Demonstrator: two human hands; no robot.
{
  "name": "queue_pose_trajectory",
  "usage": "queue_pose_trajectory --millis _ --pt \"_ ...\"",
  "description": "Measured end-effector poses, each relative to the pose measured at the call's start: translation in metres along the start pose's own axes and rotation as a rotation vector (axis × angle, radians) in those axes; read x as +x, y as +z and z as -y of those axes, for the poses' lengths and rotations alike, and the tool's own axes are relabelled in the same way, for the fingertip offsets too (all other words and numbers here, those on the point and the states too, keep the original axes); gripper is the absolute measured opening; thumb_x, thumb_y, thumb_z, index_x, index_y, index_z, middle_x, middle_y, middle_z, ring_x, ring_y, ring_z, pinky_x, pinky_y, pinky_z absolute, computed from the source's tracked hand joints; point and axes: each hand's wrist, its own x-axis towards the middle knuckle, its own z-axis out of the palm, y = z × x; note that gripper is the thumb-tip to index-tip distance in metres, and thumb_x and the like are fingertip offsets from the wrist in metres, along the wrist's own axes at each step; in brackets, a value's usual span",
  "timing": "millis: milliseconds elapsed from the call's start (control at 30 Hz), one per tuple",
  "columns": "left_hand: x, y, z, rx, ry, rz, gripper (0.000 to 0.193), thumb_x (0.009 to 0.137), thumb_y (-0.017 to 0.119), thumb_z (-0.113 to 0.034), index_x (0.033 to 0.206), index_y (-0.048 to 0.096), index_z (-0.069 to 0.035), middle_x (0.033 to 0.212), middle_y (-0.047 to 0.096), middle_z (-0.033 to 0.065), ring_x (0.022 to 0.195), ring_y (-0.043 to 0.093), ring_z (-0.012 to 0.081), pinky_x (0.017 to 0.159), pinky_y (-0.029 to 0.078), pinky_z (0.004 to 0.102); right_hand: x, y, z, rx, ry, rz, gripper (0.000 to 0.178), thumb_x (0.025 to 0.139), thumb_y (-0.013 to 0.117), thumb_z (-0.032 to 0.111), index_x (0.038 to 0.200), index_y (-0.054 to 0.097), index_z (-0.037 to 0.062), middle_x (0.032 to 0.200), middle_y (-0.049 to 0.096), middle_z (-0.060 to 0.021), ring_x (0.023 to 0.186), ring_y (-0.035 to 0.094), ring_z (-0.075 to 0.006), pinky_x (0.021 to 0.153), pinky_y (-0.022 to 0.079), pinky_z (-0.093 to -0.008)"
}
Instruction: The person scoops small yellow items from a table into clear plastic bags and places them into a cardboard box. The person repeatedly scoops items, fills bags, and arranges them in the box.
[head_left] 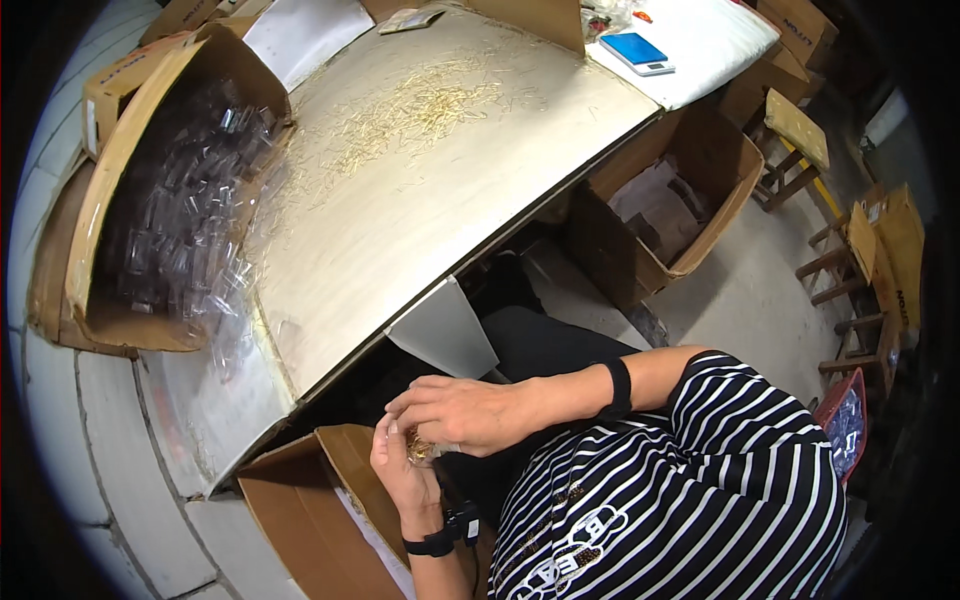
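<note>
Low in front of my body, by the table's near edge, my two hands meet around a small clear plastic box (pixel 419 449) with gold-coloured wire pieces inside. My left hand (pixel 404 472) cups the box from the left, its fingers wrapped around it. From the right, my right hand (pixel 462 412) closes over the top and hides much of the box. A loose pile of thin gold wire pieces (pixel 425 105) is spread over the table (pixel 390 260); they are too small to name surely. Many clear plastic boxes (pixel 190 210) spill from a tipped carton (pixel 90 260) at the left.
An open cardboard carton (pixel 285 500) stands below my left hand, another (pixel 730 215) under the table's right end. A grey flap (pixel 445 325) juts from the table edge. A blue-and-white scale (pixel 637 54) sits at the far right, with wooden stools (pixel 797 130) beyond.
</note>
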Motion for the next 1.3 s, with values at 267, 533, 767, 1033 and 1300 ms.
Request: queue_pose_trajectory --millis 267,533,767,1033,1300 --pt "0.002 0.027 0.003 0.003 -0.055 0.015 0.028 0.096 0.049 -0.020 0.113 0.052 0.002 0.098 0.061 0.0099 0.080 0.064 0.0145 0.058 0.058 0.0260 -0.010 -0.018 -0.004 -0.138 0.139 0.030 0.014 0.070 0.066 0.004 0.084 0.061 0.0011 0.113 0.057 -0.0118 0.119 0.048 -0.0321 0.098 0.041 -0.0448" --pt "-0.002 0.017 -0.005 -0.128 -0.065 0.012 0.037 0.100 0.040 -0.031 0.115 0.052 0.001 0.099 0.062 0.0123 0.081 0.067 0.0182 0.058 0.061 0.0304 0.008 -0.029 0.008 -0.028 0.160 -0.085 0.021 0.069 0.069 -0.001 0.087 0.058 0.0018 0.109 0.061 -0.0114 0.111 0.056 -0.0321 0.090 0.048 -0.0403" --pt "-0.029 -0.053 -0.069 -0.105 0.074 -0.111 0.042 0.101 0.034 -0.035 0.114 0.052 0.000 0.102 0.062 0.0115 0.083 0.067 0.0169 0.057 0.060 0.0289 0.023 -0.031 0.005 -0.030 0.343 -0.157 0.012 0.076 0.061 0.001 0.087 0.058 -0.0014 0.101 0.064 -0.0144 0.098 0.062 -0.0281 0.086 0.047 -0.0335" --pt "-0.086 -0.167 -0.102 -0.152 0.188 -0.326 0.040 0.100 0.037 -0.033 0.117 0.051 0.001 0.108 0.060 0.0128 0.089 0.065 0.0191 0.062 0.060 0.0299 0.034 0.012 0.002 0.025 0.400 0.085 0.015 0.072 0.059 -0.006 0.087 0.058 -0.0009 0.092 0.062 -0.0132 0.087 0.062 -0.0264 0.078 0.047 -0.0304" --pt "-0.106 -0.179 -0.083 -0.176 0.278 -0.206 0.059 0.084 0.066 -0.008 0.133 0.034 0.000 0.119 0.055 0.0119 0.107 0.058 0.0213 0.085 0.055 0.0311 0.108 0.081 0.029 0.063 0.141 0.247 0.031 0.078 0.063 -0.003 0.108 0.058 0.0000 0.111 0.060 -0.0159 0.102 0.059 -0.0311 0.088 0.048 -0.0354"
